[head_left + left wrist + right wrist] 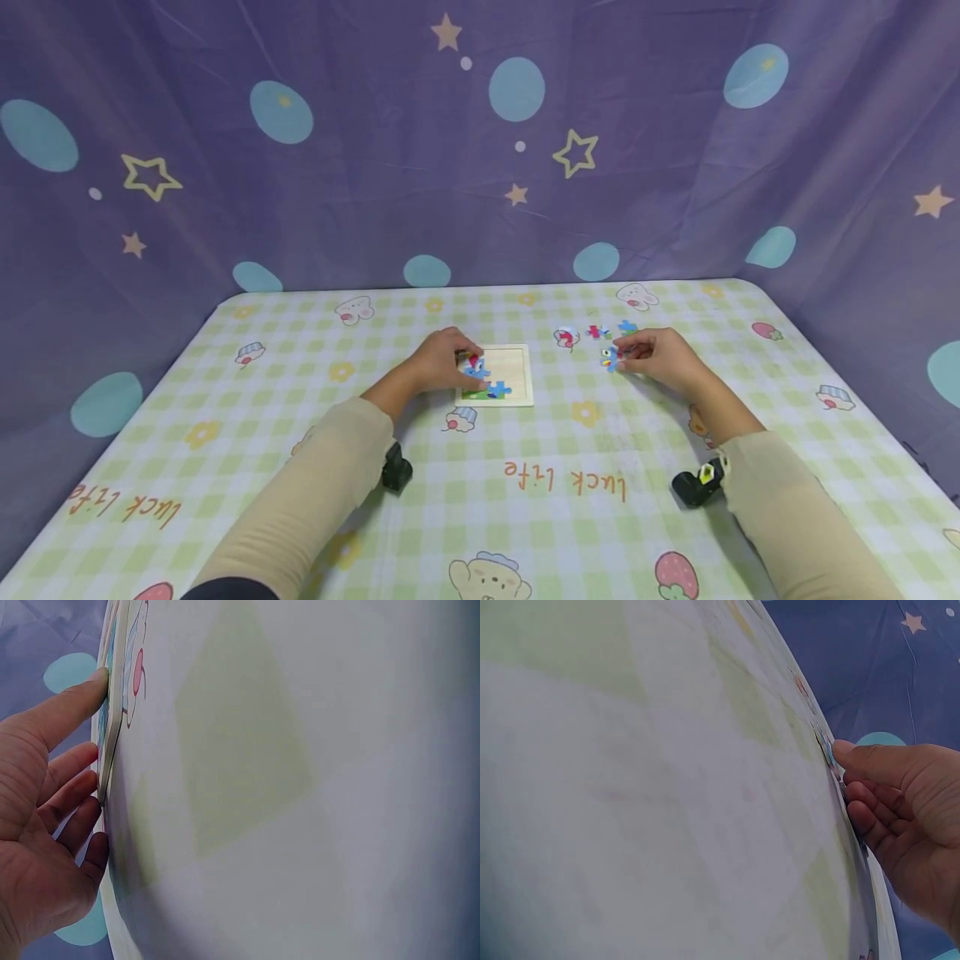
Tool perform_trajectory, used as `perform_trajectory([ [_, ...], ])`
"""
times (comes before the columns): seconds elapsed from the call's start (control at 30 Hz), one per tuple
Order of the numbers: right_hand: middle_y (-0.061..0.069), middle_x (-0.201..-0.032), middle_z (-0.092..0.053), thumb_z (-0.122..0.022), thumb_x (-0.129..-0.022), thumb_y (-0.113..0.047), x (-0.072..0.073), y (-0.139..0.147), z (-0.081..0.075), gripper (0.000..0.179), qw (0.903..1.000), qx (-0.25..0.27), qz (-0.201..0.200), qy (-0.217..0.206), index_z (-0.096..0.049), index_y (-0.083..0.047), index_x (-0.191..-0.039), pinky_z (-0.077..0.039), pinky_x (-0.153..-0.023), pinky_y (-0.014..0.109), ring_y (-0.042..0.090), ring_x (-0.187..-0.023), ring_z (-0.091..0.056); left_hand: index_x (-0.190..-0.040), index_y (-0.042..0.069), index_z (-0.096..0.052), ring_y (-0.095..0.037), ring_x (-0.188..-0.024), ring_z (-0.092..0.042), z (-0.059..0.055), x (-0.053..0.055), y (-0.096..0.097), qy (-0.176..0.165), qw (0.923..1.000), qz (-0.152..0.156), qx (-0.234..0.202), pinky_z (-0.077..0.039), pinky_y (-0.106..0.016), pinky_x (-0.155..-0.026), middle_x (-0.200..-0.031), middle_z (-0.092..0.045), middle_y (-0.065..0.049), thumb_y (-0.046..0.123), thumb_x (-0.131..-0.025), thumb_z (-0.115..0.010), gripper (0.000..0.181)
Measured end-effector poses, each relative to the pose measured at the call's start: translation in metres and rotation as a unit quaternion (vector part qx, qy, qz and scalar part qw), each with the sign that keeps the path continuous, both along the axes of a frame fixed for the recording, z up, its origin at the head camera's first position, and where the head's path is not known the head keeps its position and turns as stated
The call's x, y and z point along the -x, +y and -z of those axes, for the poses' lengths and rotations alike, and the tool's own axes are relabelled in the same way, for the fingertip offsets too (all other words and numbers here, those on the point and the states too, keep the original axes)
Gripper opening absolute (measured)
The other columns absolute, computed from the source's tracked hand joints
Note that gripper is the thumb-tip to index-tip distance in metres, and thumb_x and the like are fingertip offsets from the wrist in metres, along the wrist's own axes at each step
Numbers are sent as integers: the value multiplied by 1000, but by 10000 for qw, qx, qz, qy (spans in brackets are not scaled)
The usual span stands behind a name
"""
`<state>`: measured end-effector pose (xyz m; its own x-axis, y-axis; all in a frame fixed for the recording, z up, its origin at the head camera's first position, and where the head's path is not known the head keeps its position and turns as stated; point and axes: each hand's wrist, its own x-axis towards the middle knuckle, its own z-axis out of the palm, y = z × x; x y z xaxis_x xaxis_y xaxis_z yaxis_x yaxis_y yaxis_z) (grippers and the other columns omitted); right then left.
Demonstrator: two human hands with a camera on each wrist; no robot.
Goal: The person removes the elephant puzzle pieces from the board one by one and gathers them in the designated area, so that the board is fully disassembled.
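In the head view, a square wooden puzzle tray (517, 367) lies on the table, with joined blue and green jigsaw pieces (498, 390) along its left and near sides. My left hand (442, 360) rests over the tray's left side, thumb and forefinger spread about the pieces there and partly hiding them. In the left wrist view its thumb (94, 686) touches the tray's edge area, the other fingers loosely bent. To the tray's right, my right hand (660, 358) pinches a blue jigsaw piece (610, 359) with a printed eye, close over the cloth.
Beyond the right hand lie loose pieces: a red one (596, 332), a blue one (627, 327) and a red-and-white one (567, 337). A green checked cloth (570, 550) with printed figures covers the table. A purple curtain (450, 208) hangs behind the far edge.
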<state>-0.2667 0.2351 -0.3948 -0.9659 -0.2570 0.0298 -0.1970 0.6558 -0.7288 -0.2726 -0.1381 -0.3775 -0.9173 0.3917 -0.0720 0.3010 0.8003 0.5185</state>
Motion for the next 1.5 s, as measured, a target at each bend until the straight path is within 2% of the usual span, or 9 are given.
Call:
perform_trajectory([
  [0.23, 9, -97, -69, -75, -87, -12, -3, -1, -2, 33, 9999, 71, 32, 69, -70, -2, -117, -50, -74, 30, 21, -86, -62, -120, 12, -70, -19, -100, -52, 1, 1, 1, 1, 10000, -17, -15, -44, -34, -93, -109, -58, -2, 38, -71, -88, 58],
  [0.37, 11, -102, -70, -75, -87, -14, -4, -1, -2, 34, 9997, 222, 36, 120, -69, -3, -119, -50, -74, 29, 22, -89, -62, -120, 11, -70, -19, -99, -52, 1, 1, 1, 17, 10000, -9, -11, -44, -34, -92, -109, -58, -2, 37, -71, -88, 58],
  [0.63, 14, -112, -66, -76, -87, -16, -10, -3, -7, 38, 9972, 742, -15, 56, -68, -4, -122, -52, -78, 27, 24, -94, -62, -120, 11, -70, -19, -99, -52, 0, 0, 1, 1, 10000, -32, -30, -44, -34, -92, -108, -58, -2, 37, -71, -88, 58],
  [0.8, 20, -115, -63, -76, -86, -10, -13, -8, -11, 38, 9931, 1152, -103, 213, -67, 0, -121, -53, -80, 23, 17, -91, -63, -120, 11, -70, -19, -100, -52, -1, 0, 2, -9, 10000, -21, -7, -43, -34, -93, -107, -58, -2, 36, -71, -88, 57],
  [0.97, 25, -119, -61, -76, -83, -3, -16, -16, -16, 39, 9867, 1608, -183, 174, -65, 5, -120, -54, -82, 24, 12, -91, -64, -120, 12, -70, -19, -101, -52, -1, -1, 2, -41, 10000, -36, 11, -43, -35, -94, -108, -58, -1, 36, -72, -88, 57],
  [1.17, 28, -120, -59, -78, -84, -8, -21, -25, -21, 42, 9836, 1789, -241, 60, -64, 5, -121, -55, -81, 27, 14, -94, -65, -120, 12, -70, -19, -102, -52, -1, -1, 1, -74, 10000, -46, -42, -43, -35, -95, -109, -58, -1, 36, -72, -88, 57],
  [1.27, 25, -115, -62, -79, -83, -10, -22, -29, -23, 41, 9826, 1835, -245, 135, -66, 4, -119, -56, -78, 28, 15, -90, -65, -120, 11, -70, -20, -102, -52, -1, -2, 1, -64, 9999, -21, -79, -44, -35, -95, -109, -58, -2, 36, -72, -88, 57],
  [1.33, 19, -112, -66, -79, -83, -11, -23, -32, -24, 39, 9815, 1876, -274, 247, -67, 3, -117, -56, -76, 28, 17, -89, -66, -120, 11, -70, -20, -102, -52, -2, -2, 0, -48, 9999, 5, -91, -44, -35, -95, -108, -58, -2, 36, -72, -88, 57],
  [1.5, 3, -109, -68, -79, -82, -8, -26, -40, -28, 36, 9783, 1964, -453, 482, -69, 1, -115, -56, -78, 28, 31, -96, -64, -120, 11, -70, -20, -101, -52, -2, -2, 0, -25, 10000, 29, -74, -44, -36, -94, -108, -58, -2, 36, -72, -88, 57],
])
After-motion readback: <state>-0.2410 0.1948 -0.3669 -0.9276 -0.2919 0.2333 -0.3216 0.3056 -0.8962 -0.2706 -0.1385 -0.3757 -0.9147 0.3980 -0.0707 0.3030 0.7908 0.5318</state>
